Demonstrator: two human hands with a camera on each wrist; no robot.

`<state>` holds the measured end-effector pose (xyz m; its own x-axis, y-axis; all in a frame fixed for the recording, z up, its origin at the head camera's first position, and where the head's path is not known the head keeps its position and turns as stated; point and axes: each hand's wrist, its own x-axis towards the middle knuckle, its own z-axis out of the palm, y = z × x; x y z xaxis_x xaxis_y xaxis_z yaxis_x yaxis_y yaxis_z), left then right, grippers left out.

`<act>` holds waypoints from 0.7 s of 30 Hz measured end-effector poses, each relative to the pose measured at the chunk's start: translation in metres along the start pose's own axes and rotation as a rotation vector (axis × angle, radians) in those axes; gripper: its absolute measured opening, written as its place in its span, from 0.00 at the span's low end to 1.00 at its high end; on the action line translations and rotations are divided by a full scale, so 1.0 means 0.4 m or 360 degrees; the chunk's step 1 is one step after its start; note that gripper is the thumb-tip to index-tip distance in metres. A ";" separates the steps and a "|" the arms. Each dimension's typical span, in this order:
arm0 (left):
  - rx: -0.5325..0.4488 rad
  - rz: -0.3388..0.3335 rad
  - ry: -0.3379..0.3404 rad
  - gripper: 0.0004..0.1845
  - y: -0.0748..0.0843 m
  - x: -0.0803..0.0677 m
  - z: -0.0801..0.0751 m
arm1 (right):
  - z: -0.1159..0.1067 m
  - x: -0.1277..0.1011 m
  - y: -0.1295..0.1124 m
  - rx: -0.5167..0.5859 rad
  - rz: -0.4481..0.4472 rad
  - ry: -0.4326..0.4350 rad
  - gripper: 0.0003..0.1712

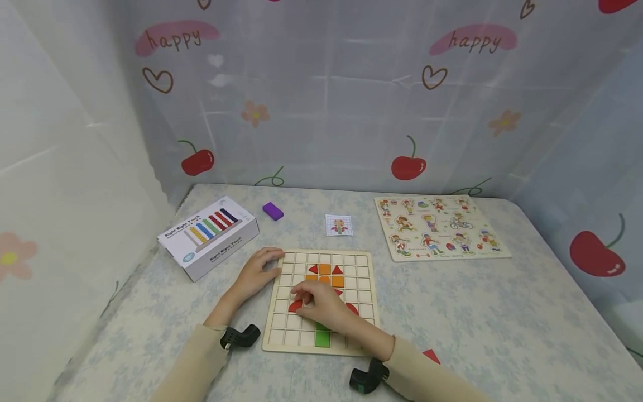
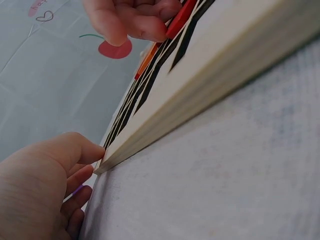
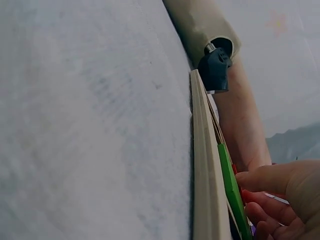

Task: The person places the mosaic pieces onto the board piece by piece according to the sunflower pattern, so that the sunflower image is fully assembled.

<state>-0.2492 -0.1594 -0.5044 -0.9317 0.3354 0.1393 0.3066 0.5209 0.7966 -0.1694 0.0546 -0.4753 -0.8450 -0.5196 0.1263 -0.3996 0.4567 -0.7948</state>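
A square wooden grid board (image 1: 321,350) lies on the table with coloured tiles in its cells. My left hand (image 1: 258,272) holds its upper left corner; in the left wrist view, the thumb (image 2: 90,150) bears on that corner. Over the board, my right hand (image 1: 321,304) pinches a red curved-edged tile (image 1: 295,306) at a left-hand cell. Another red curved tile (image 1: 352,308) sits opposite. Orange squares (image 1: 337,282) and red triangles (image 1: 337,270) fill upper cells. Green tiles (image 1: 323,339) run down the lower middle, partly hidden by the right hand.
A small pattern card (image 1: 339,225) lies beyond the board. At left are a white box (image 1: 221,254) and a purple block (image 1: 273,211). A picture puzzle board (image 1: 442,229) is at the back right. One red tile (image 1: 431,355) lies beside the right sleeve.
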 end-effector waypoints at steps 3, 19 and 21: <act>0.0006 0.0016 0.0008 0.21 -0.001 0.003 -0.001 | -0.002 0.002 -0.002 -0.0018 -0.0001 -0.0017 0.17; -0.0002 0.0031 0.0009 0.21 -0.008 -0.001 0.002 | -0.061 -0.070 -0.007 0.0055 -0.0001 0.0009 0.15; -0.0001 0.0027 0.0010 0.21 -0.007 0.001 0.004 | -0.087 -0.097 0.002 0.0079 0.0004 0.0033 0.15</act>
<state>-0.2501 -0.1595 -0.5078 -0.9275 0.3394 0.1565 0.3224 0.5147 0.7944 -0.1493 0.1001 -0.4601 -0.8534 -0.5033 0.1359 -0.3797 0.4214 -0.8235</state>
